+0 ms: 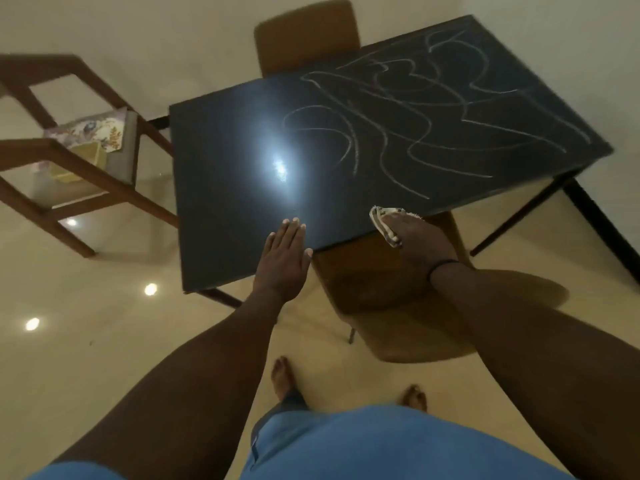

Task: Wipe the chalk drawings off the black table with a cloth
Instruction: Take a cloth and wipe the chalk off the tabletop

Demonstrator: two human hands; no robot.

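- Pressing down from above, your right hand (420, 237) lies flat over the cloth (386, 223) at the near edge of the black table (235, 188); the fingers look stretched over the fabric rather than bunched round it, though the far fingertips are hidden, so you cannot tell exactly how they lie.
- That flat palm probably spreads pressure across the cloth so it drags chalk off in a broad band instead of skidding.
- Your left hand (282, 263) rests palm-down on the table's near edge, fingers straight and close together, thumb out to the side, holding nothing; it reads as a brace to steady you as you lean over.
- The chalk drawings (426, 109) cover the right and far part of the top in looping white lines, well apart from the cloth except for the nearest stroke ends, which run down close to it.
- The left part of the top shows no chalk, only a bright lamp glare, so most of the wiping seems ahead of you.
- A brown chair (391, 299) sits tucked under the near edge, just below your right wrist, and keeps you standing back; expect a long reach to the far corner.
- A second chair (306, 32) stands behind the table, and a wooden shelf (69, 150) to the left holds a patterned cloth.
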